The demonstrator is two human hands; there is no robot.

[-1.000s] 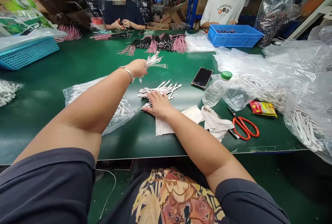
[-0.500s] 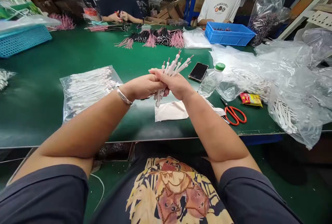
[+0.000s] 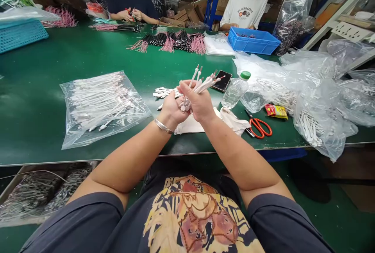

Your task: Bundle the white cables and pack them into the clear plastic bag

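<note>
A bundle of short white cables [image 3: 202, 85] with reddish bare ends at the top is held in front of me, tilted up to the right and partly fanned out. Wrapped round its middle is my right hand [image 3: 201, 103], thumb on top. My left hand [image 3: 175, 109], palm turned up and fingers curled, cups the bundle's lower connector ends; some of its fingers are hidden. Just behind it, a small pile of white cables [image 3: 164, 92] lies on the green table [image 3: 111, 55]. Below the hands is a cream cloth [image 3: 189, 125].
To the left lies a clear bag of white cables [image 3: 96, 102]. On the right are a phone [image 3: 222, 81], a bottle [image 3: 234, 92], red-handled scissors [image 3: 260, 128], a snack packet [image 3: 275, 111] and plastic bags [image 3: 328, 108]. Two people sit across, near black-and-pink wire bundles [image 3: 168, 42] and a blue bin [image 3: 253, 41].
My left hand has turned palm up and shifted under the cables' lower ends, while my right keeps its grip. The pile behind the hands now shows. The view has shifted slightly.
</note>
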